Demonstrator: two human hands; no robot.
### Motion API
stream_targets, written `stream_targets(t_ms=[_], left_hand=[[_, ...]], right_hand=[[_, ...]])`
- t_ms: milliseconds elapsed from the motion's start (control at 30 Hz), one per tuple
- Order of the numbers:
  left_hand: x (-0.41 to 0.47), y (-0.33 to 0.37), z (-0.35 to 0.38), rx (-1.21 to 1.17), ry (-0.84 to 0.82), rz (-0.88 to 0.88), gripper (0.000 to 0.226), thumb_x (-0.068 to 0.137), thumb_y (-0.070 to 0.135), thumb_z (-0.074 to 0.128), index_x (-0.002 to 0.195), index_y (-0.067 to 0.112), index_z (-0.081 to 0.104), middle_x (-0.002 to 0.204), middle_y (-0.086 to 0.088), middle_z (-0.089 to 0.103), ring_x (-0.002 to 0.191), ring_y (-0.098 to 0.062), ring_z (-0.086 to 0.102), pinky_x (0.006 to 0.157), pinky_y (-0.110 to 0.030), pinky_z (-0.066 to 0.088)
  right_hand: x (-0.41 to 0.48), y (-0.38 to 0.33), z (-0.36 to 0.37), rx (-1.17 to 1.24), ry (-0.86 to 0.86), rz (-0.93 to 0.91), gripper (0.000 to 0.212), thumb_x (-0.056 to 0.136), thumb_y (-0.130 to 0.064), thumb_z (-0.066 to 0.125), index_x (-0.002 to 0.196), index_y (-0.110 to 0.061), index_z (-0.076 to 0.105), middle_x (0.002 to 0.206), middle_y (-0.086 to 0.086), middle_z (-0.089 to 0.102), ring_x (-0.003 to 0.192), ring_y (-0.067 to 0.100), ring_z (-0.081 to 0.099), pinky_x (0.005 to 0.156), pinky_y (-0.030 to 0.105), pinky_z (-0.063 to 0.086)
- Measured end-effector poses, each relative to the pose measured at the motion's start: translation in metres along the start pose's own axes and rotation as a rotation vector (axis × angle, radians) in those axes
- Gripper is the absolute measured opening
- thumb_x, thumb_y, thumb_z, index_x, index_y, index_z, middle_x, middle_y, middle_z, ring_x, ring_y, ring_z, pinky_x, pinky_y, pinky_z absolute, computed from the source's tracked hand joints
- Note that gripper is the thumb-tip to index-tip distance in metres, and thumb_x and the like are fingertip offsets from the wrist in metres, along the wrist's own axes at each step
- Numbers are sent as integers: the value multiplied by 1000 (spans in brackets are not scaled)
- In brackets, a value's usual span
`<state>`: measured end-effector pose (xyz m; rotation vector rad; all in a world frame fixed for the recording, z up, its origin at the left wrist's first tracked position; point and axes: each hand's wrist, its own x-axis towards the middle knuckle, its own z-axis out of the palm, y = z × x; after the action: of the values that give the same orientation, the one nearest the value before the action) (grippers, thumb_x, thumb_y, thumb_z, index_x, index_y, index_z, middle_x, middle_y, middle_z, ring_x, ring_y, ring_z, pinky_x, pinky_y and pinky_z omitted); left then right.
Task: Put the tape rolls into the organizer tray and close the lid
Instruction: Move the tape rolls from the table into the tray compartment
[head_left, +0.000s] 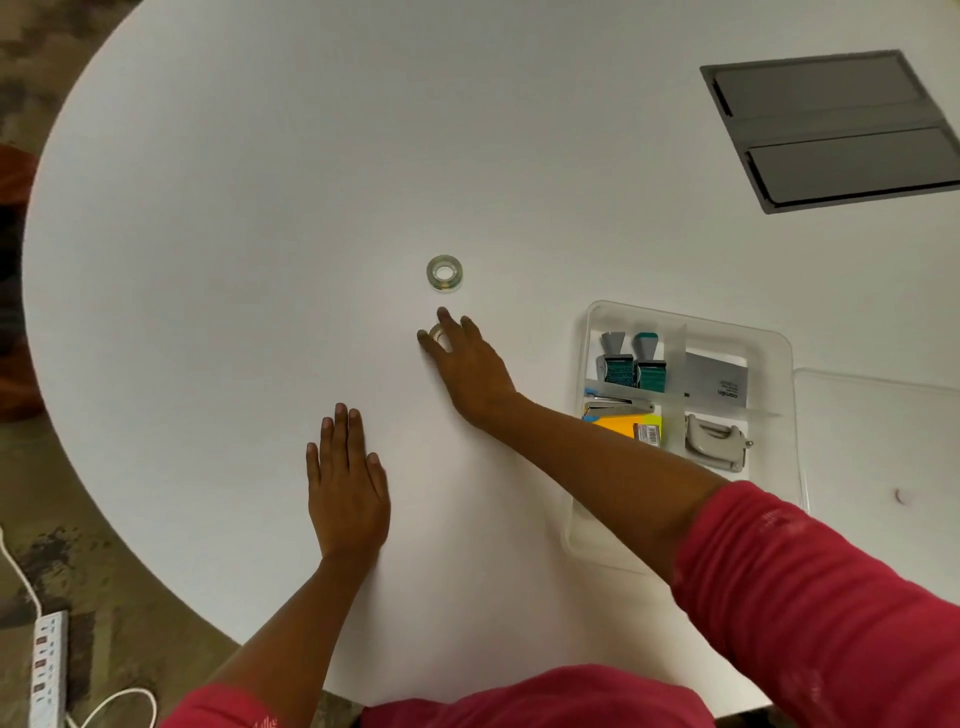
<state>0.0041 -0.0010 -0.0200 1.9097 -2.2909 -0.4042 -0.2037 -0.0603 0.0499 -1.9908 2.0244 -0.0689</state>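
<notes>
**Right hand on small tape roll; second roll free on surface**

Landmark: the clear organizer tray (769, 343), resting on the white round surface (260, 208).

The right hand (470, 366) reaches out to the left of the tray. Its fingers are closed around a small tape roll (435, 332), which shows between the fingertips at the far end of the hand. The roll is largely covered by the fingers; its orientation cannot be determined, nor whether it is lifted or touching the surface.

A second clear tape roll (444, 273) lies flat on the surface, left of the tray and slightly beyond it, just past the right hand's fingertips and not touching them. Its core hole faces up; being round, it has no long axis.

The left hand (347, 486) lies palm down on the surface, fingers extended and close together, holding nothing. It is farther left of the tray and nearer the person than the right hand.

The tray is uncovered. Its compartments hold two teal stamps (634, 364), a stapler (618, 405), a yellow pad of sticky notes (626, 423), a hole punch (714, 441) and a grey card (719, 376). The clear lid (883, 441) lies flat against the tray's right side.
</notes>
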Motion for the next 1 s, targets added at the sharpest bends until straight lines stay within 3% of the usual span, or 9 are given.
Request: stream_targets(t_ms=[67,133,233,367,467,633,833,1000], left_hand=[[0,0,0,-4,1,0,56,98,27,18,153,15,9,162,-3,12,151,-18,9,123,-41,12],[0,0,0,-8,1,-1,56,98,27,18,153,15,11,162,-3,12,151,-18,9,124,-41,12],[0,1,0,-11,1,-2,57,98,27,18,153,16,10,162,-2,12,151,-17,8,124,-40,12],[0,0,0,-14,5,5,57,98,26,19,153,15,10,162,-2,12,151,-17,9,123,-41,12],[0,1,0,-18,4,5,57,98,25,19,153,15,11,163,-2,12,151,-17,9,123,-41,12],[0,0,-1,-10,6,7,57,98,25,19,153,14,11,162,-3,12,151,-18,10,124,-41,12],[0,1,-1,-10,11,12,56,98,26,18,153,13,14,162,-4,16,150,-20,13,123,-42,14],[-1,1,-2,-6,14,8,56,98,25,18,152,13,15,161,-4,17,150,-21,15,123,-41,13]], right_hand=[[1,1,3,-87,-8,-51,56,88,2,58,139,-13,38,154,19,26,136,41,31,99,41,45],[-3,1,0,-160,38,-49,50,76,4,71,121,-12,55,135,18,51,114,36,53,74,33,54],[-18,0,-16,-103,75,-75,48,70,13,69,112,-6,59,120,21,58,95,36,57,57,33,51],[-70,7,-43,32,177,-58,51,65,14,66,112,-7,63,117,23,61,96,38,59,55,35,56],[-129,24,-53,76,197,10,52,67,2,73,115,-11,63,117,20,60,101,35,59,61,35,58],[-214,55,-44,140,110,237,52,72,-18,79,121,-13,59,120,17,56,100,31,58,70,33,57],[-242,58,-25,204,99,441,49,66,-10,82,112,-11,65,103,14,63,85,30,63,58,27,50],[-235,50,-22,168,53,531,49,69,2,78,116,-2,64,102,23,66,89,42,64,67,42,57]])
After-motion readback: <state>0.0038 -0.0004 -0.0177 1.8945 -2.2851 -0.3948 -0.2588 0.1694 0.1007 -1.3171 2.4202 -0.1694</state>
